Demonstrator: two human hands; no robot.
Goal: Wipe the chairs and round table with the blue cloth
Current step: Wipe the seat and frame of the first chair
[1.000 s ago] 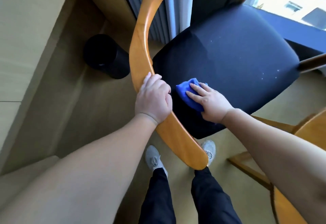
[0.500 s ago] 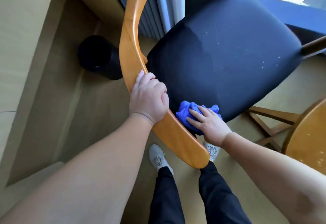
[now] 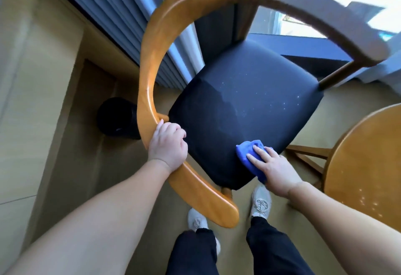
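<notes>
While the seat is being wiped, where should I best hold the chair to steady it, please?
Grip the curved wooden rail on the left side, from above, as the left hand does: it is slim enough for fingers to wrap and stands clear of the seat, where the right hand presses the blue cloth.

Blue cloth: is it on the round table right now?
No, the right hand presses the cloth on the seat of the chair; the table stands apart.
</notes>
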